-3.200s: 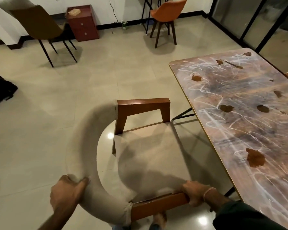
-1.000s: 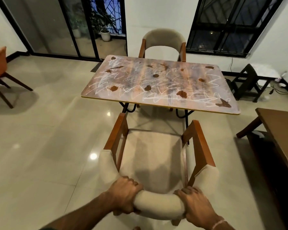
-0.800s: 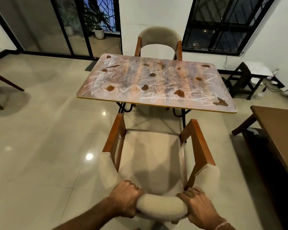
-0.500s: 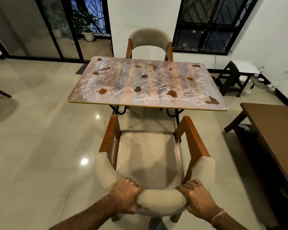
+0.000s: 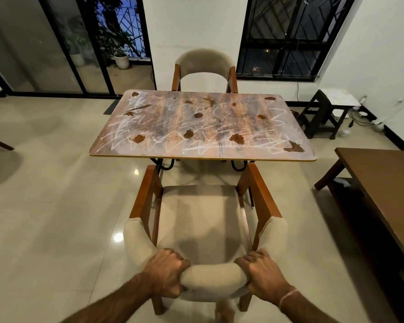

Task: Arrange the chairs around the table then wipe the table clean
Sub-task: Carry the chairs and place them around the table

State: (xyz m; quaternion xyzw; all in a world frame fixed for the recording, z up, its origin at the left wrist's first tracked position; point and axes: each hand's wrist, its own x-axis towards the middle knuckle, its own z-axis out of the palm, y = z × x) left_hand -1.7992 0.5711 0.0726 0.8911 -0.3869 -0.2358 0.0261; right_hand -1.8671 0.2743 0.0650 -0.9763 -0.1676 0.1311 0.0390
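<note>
A beige armchair (image 5: 201,217) with wooden arms stands in front of me, facing the table (image 5: 163,149). My left hand (image 5: 167,272) and my right hand (image 5: 261,273) both grip its padded backrest from behind. The arms' front ends sit at the table's near edge. The tabletop is covered with white scribbles and brown stains. A second beige chair (image 5: 204,64) stands at the table's far side, its seat hidden by the tabletop.
A brown wooden bench or low table (image 5: 383,183) stands at the right. A dark stool (image 5: 324,113) with a white top is by the right wall. Glass doors are at the back left. Glossy tiled floor lies on both sides.
I have turned the chair from the table's side to face its long edge and moved it closer. Both hands shifted from the arm and backrest end onto the middle of the backrest.
</note>
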